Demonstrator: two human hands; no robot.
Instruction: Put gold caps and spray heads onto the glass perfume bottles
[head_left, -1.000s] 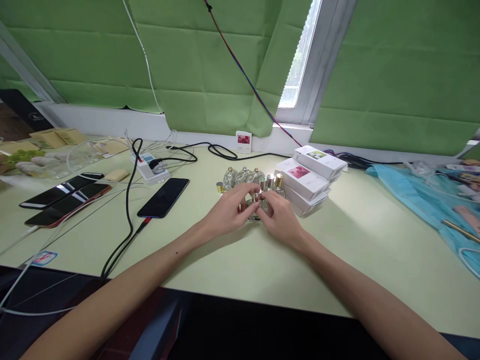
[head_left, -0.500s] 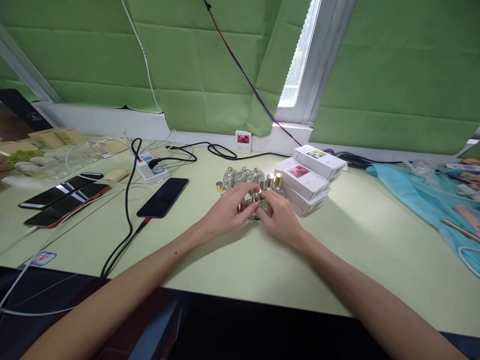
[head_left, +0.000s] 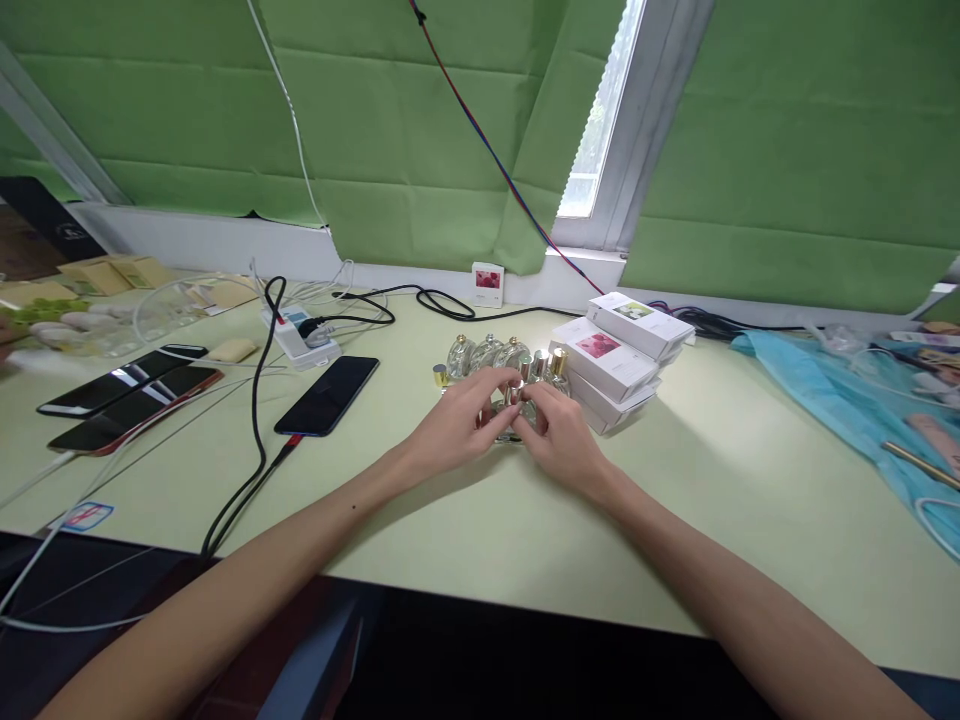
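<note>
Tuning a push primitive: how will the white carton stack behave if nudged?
The white carton stack would probably shear apart: its layers sit askew. Its flat faces suggest fairly stiff board. A leftward push might topple the gold-capped glass bottle close beside it.

pale table I view remotely, glass bottles at twelve o'clock, stacked boxes at one, blue cloth at two, phone at eleven

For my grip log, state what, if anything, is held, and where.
Left hand and right hand hold a clear glass bottle by its silvery top.
</note>
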